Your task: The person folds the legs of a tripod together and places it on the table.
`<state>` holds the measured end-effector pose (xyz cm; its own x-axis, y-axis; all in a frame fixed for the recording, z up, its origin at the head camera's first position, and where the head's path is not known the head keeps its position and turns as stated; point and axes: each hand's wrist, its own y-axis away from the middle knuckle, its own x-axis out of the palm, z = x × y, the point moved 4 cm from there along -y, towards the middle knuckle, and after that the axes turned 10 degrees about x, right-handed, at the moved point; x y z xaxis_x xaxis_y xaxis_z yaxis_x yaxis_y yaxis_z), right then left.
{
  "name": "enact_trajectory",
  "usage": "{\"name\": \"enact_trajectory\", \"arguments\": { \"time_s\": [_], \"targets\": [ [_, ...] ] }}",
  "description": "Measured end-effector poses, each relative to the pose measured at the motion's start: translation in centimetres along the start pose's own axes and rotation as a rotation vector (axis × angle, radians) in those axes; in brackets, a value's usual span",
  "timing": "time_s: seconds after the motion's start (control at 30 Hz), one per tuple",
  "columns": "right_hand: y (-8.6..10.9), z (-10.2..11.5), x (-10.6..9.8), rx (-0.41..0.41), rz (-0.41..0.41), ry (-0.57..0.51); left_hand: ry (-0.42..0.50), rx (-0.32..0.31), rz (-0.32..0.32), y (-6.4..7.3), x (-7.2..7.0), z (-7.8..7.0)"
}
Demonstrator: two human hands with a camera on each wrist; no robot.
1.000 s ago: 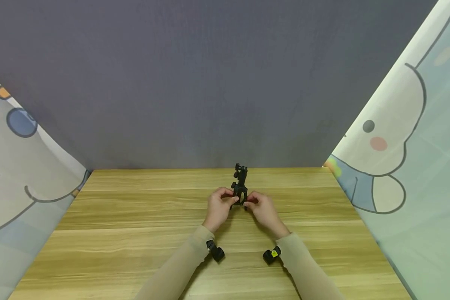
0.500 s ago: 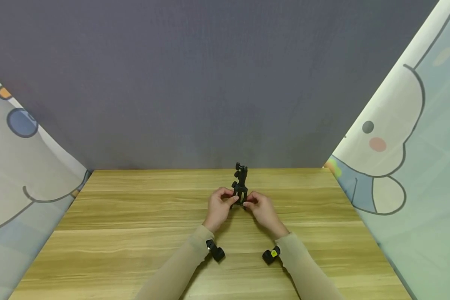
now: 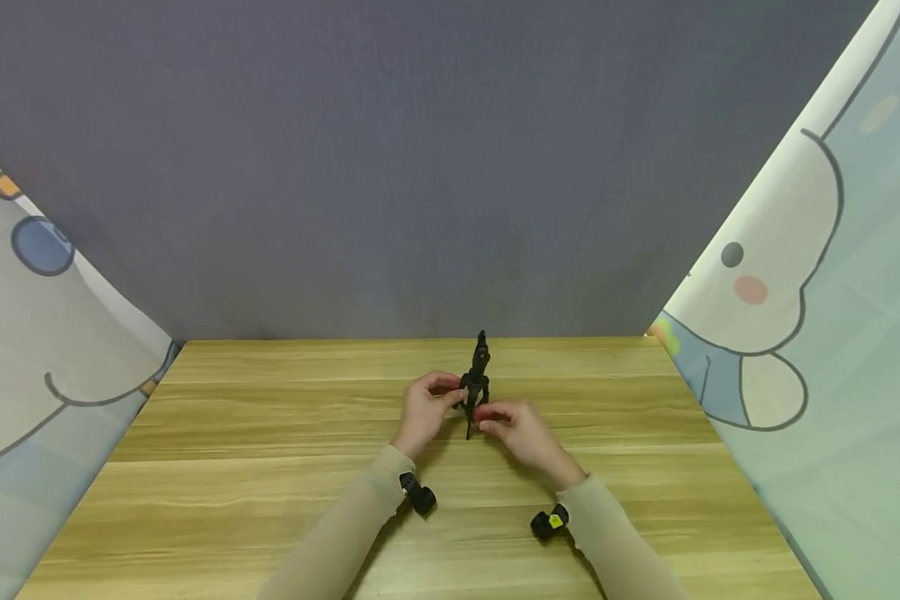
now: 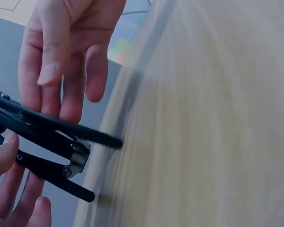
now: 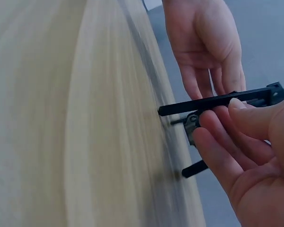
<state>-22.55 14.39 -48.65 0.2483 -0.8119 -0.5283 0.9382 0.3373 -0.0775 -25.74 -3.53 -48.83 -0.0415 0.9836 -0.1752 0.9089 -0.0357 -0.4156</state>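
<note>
A small black tripod (image 3: pixel 480 363) stands upright near the middle of the table, one leg pointing toward me. My left hand (image 3: pixel 422 413) grips one of its legs, thumb (image 4: pixel 4 157) on one side and fingers behind, as the left wrist view shows. Close on the other side is my right hand (image 3: pixel 525 433), fingers bent at the legs and thumb apart from them. From the left wrist view, the right fingertips pass behind the upper leg (image 4: pixel 87 132). A metal hinge (image 4: pixel 76 160) shows between the legs.
The wood-grain table (image 3: pixel 270 467) ends at a grey backdrop (image 3: pixel 420 208). Printed cloths with cartoon figures (image 3: pixel 772 250) hang at both sides. Black cameras are strapped to the left wrist (image 3: pixel 417 493) and right wrist (image 3: pixel 550 522).
The tripod has turned, so its side knobs no longer show and a leg points toward me. My right hand has let go of its leg and moved slightly nearer; the left shifted a little left.
</note>
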Motion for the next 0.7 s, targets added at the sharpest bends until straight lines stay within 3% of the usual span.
{"name": "enact_trajectory", "arguments": {
  "time_s": [0.13,0.2,0.37,0.53,0.7],
  "targets": [
    [0.4,0.5,0.4,0.012,0.101,-0.086,0.000,0.008,0.015,-0.1,-0.2,-0.1],
    [0.5,0.5,0.3,0.012,0.104,-0.103,0.021,0.006,0.043,-0.1,-0.3,-0.1],
    [0.5,-0.2,-1.1,0.042,-0.018,-0.125,0.064,-0.003,0.181,0.3,-0.7,-0.4],
    [0.4,-1.2,-2.6,0.117,-0.142,-0.184,0.022,-0.008,0.329,0.9,-1.0,-1.0],
    [0.0,-2.1,-2.9,0.169,-0.185,-0.217,-0.044,-0.019,0.351,1.2,-0.9,-1.2]
  ]
}}
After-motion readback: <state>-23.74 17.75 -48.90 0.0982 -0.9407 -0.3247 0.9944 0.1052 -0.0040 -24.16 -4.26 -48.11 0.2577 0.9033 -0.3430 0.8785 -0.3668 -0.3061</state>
